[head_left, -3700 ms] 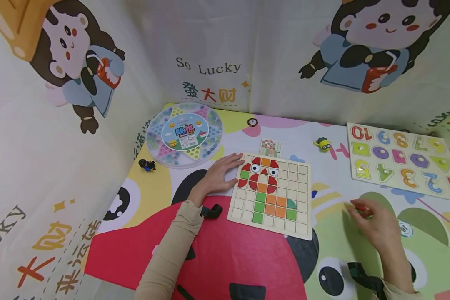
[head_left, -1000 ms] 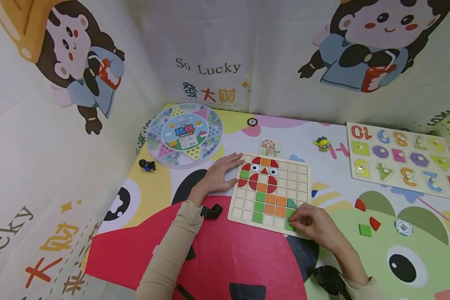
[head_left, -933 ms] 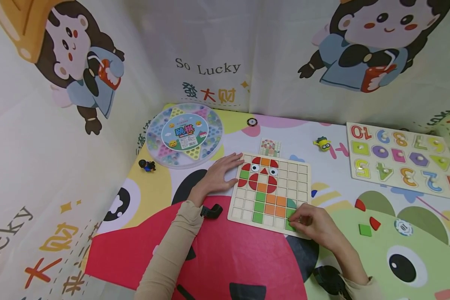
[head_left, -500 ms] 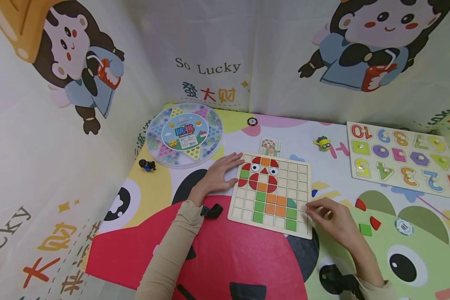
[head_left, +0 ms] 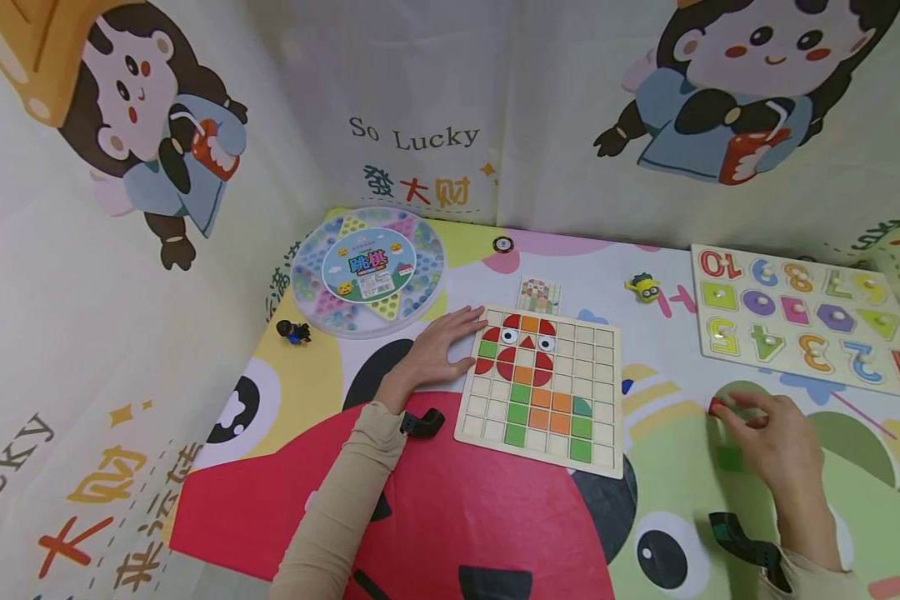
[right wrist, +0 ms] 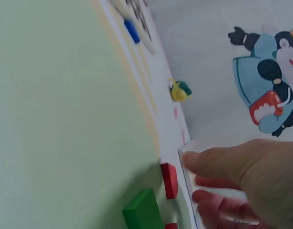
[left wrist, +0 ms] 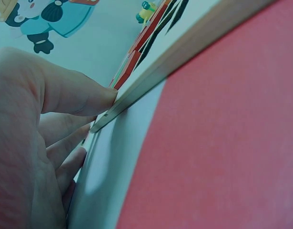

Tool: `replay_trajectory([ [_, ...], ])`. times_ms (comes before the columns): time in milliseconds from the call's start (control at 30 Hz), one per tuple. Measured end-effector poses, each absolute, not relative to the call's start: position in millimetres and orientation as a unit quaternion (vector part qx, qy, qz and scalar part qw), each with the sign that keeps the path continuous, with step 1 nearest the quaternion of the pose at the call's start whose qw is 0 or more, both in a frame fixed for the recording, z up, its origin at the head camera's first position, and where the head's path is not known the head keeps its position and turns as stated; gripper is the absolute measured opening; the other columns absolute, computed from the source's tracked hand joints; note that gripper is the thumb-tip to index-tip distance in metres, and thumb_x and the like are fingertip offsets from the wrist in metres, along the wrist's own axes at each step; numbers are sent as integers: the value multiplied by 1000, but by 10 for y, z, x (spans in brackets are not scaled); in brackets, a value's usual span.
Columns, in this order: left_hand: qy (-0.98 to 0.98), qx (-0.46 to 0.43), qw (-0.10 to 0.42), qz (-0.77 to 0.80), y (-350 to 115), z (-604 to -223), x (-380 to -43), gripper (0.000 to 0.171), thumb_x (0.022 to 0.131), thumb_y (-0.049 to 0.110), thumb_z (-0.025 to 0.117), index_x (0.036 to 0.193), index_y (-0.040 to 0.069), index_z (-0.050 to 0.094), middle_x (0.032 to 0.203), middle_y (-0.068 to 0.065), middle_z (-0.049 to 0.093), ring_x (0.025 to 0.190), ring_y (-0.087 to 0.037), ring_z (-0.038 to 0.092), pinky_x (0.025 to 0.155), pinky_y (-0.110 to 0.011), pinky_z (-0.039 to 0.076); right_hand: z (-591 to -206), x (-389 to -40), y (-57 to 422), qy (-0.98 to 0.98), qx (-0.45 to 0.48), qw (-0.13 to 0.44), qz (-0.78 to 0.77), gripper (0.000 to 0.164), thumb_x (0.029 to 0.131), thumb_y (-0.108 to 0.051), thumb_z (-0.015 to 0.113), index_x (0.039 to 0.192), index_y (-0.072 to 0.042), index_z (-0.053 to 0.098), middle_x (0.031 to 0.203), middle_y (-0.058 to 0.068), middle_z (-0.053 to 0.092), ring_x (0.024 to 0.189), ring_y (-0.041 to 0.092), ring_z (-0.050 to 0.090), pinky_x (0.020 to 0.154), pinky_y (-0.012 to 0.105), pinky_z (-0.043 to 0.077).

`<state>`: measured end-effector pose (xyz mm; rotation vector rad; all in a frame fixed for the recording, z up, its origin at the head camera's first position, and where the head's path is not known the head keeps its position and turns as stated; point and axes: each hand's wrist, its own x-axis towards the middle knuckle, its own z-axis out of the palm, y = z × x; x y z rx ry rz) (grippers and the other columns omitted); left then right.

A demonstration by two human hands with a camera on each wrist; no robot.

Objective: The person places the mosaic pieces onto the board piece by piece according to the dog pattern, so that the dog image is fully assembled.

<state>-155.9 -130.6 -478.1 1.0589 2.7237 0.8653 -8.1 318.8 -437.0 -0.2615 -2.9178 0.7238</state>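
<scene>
My left hand (head_left: 438, 350) rests at the left edge of a wooden grid board (head_left: 603, 400). Its thumb touches the edge and its fingers are extended, as the left wrist view also shows. Red, orange and green tiles fill part of the grid, with two eye tiles near the top. To the right of the board, my right hand (head_left: 776, 437) hovers with thumb and fingers slightly bent. Their tips are close to a red rounded tile (right wrist: 169, 181), and the right wrist view shows a gap. A green square tile (right wrist: 144, 210) lies beside it; another red tile (right wrist: 171, 225) is partly visible.
A small picture card (head_left: 540, 294) lies behind the board, and a blue tile (head_left: 627, 387) at its right. Farther out are a round marble-game box (head_left: 367, 271), a number puzzle (head_left: 810, 321), a yellow figure (head_left: 645, 287), a dark figure (head_left: 293, 332) and a black chip (head_left: 503, 244).
My right hand let go of a green square in the board's bottom row, then moved right to the loose red tiles. The left hand stays where it was.
</scene>
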Motion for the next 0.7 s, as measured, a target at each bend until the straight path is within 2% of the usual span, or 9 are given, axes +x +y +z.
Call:
replay_trajectory([
  [67,893,346,47,283,-1309,-4788,-1562,65,88,28,62,148,11,46,159,-7,32,149,-26,22,120,-46,17,-4390,-104,3238,-969,-88,34,229,33,87,-22,75,105,5,71,90,24,57,72,35,59,49,31,38],
  [133,893,347,46,284,-1311,-4792,-1564,65,88,28,62,148,10,46,159,-7,32,149,-25,22,120,-46,17,-4408,-126,3261,-971,-87,17,224,35,87,-24,75,104,6,71,87,22,59,74,35,57,50,31,37],
  [333,889,350,44,291,-1310,-4790,-1564,65,87,27,62,147,9,47,159,-8,33,148,-26,23,120,-47,18,-4419,-144,3244,-968,-98,30,230,30,84,-21,78,98,4,71,83,21,66,69,28,59,50,29,37],
  [467,890,349,45,290,-1312,-4794,-1562,65,88,28,62,148,9,47,159,-8,33,148,-26,22,120,-46,18,-4416,-182,3164,-957,-99,50,268,25,85,-20,78,94,1,69,83,18,70,62,3,57,49,23,39],
  [567,891,348,46,289,-1312,-4800,-1562,65,88,28,62,148,10,47,159,-8,33,149,-25,22,120,-46,17,-4405,-250,3037,-944,-79,65,312,22,87,-20,76,95,1,72,81,13,69,60,-10,49,49,19,40],
  [700,891,348,43,288,-1309,-4805,-1563,65,88,28,62,148,10,47,159,-7,33,149,-25,22,120,-46,18,-4362,-381,2810,-933,-28,63,352,21,89,-17,74,97,2,71,83,11,69,62,-1,53,51,18,42],
])
